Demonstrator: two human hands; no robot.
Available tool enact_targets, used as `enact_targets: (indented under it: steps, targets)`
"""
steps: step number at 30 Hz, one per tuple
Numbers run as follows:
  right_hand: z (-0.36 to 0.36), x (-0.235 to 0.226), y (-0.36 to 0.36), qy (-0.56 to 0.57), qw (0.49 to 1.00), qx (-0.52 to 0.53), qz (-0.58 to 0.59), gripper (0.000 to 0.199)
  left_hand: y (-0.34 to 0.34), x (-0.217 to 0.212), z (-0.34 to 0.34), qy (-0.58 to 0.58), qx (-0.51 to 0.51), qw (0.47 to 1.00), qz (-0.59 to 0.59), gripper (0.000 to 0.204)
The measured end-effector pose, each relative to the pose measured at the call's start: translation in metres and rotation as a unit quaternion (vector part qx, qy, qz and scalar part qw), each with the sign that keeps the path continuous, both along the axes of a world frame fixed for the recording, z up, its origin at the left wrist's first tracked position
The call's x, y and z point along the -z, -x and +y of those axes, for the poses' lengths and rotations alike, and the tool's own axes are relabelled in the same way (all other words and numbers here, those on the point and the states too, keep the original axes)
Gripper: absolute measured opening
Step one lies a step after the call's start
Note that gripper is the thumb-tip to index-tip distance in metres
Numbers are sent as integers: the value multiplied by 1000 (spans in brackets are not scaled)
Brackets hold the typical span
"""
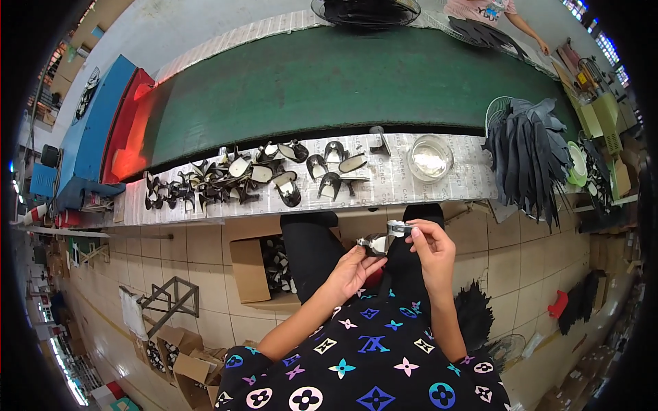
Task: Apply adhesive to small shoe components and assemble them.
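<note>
Shoe piece (pixel 375 243), a small curved black-and-pale part, sits between my two hands above my lap, just below the near edge of the surface (pixel 384 188). My left hand (pixel 353 270) has its grip closed on the piece from underneath, fingertips pinching its lower edge. My right hand (pixel 428 250) has its grip closed on a small pale strip (pixel 399 228) that I press onto the top of the piece. To do this well, I judge I should keep the piece steady with the left pinch and lay the strip flat along the curve, so no wrinkle or skew sets in.

On the surface, a round clear bowl (pixel 430 157) stands above and to the right of the piece, with something whitish inside; I cannot tell what. A heap of like pieces (pixel 240 178) lies loose on the surface, above and to the left. An open cardboard box (pixel 250 270) on the floor, left of the piece, holds more black-and-white pieces.
</note>
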State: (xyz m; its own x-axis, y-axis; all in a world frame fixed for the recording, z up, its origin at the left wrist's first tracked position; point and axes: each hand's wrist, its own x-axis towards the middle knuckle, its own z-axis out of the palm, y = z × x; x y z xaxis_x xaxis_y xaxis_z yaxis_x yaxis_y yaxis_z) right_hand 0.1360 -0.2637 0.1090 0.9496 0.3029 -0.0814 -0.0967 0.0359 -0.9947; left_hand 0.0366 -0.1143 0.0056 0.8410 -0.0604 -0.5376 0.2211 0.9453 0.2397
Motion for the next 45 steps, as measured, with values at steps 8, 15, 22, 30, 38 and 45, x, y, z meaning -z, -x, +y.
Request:
enact_targets:
  steps: [8, 15, 22, 30, 38, 45]
  targets:
    - [5, -8, -3, 115, 980, -14, -162, 10, -3, -15, 6, -75, -24, 997, -7, 39]
    - [8, -34, 8, 171, 944, -21, -281, 12, -9, -50, 11, -159, -59, 985, -40, 29]
    - [9, -33, 10, 203, 924, -41, -320, 12, -11, -56, 20, -211, -31, 973, -86, 31]
    - [15, -28, 9, 221, 910, -50, -346, 13, -14, -69, 20, -224, -16, 972, -66, 25]
    - [19, -33, 9, 185, 952, -61, -238, 10, -15, -69, 25, -211, -21, 975, -65, 22]
    - [12, -34, 3, 52, 992, -60, -102, 9, -14, -66, 28, -213, -25, 975, -62, 21]
